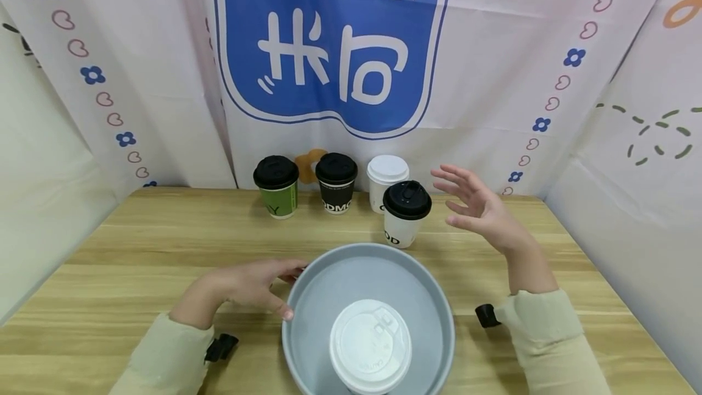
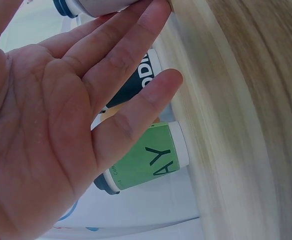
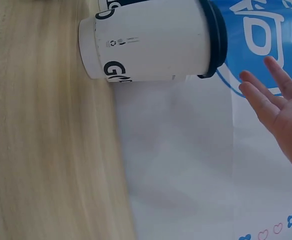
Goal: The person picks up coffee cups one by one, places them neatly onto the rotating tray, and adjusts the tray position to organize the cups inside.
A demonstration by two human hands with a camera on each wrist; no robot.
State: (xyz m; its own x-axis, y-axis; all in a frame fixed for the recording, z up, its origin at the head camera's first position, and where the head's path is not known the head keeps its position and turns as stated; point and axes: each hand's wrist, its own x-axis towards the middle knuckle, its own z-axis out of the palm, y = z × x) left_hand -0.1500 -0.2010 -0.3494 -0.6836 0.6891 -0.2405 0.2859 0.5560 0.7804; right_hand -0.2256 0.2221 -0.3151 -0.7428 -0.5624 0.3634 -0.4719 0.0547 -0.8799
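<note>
A round grey tray (image 1: 298, 322) lies on the table, and a cup with a white lid (image 1: 370, 346) stands inside it. My left hand (image 1: 249, 288) is at the tray's left rim with fingers extended; whether it touches the rim is unclear. In the left wrist view, the palm (image 2: 36, 135) shows nothing gripped. Raised to the right of a white paper cup with a black lid (image 1: 403, 224), my right hand (image 1: 479, 212) has its fingers spread and holds nothing. That white cup (image 3: 150, 42) also appears in the right wrist view, apart from the fingers.
Behind the tray stand a green cup with a black lid (image 1: 280, 197), a black cup (image 1: 336, 194) and a white cup with a white lid (image 1: 378, 191), partly hidden by the black-lidded white one. A printed cloth (image 1: 164, 108) hangs along the back of the wooden table (image 1: 181, 230).
</note>
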